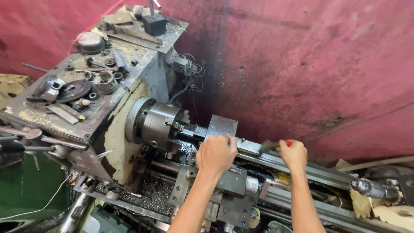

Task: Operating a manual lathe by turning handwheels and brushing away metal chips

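- Looking down from the head view, an old metal lathe [129, 142] stands against a stained red wall [310, 64], its top littered with loose parts, a round cap and small rings.
- The left hand [217, 153] rests on the dark grey steel block [221, 126] that sits on the carriage just right of the chuck [160, 123]; its fingers are curled over the block's near edge, pressing down on it rather than pinching.
- The right hand [293, 153] is closed in a fist round a small brush [271, 146] with a red handle; the dark bristles point left along the rear rail [319, 170], close to the block but apart from it.
- Fine metal chips [151, 196] lie in a grey heap in the tray below the chuck, and more cling round the carriage [230, 190].
- A drill chuck [366, 187] on the tailstock lies well to the right, clear of both hands.
- Judging the sweep in hand: short strokes away from the chuck jaws, toward the tray, would likely carry the chips off the rail best, with the left hand kept steady on the block and clear of the chuck.
- Whether the chuck is turning cannot be told; no blur shows on it.
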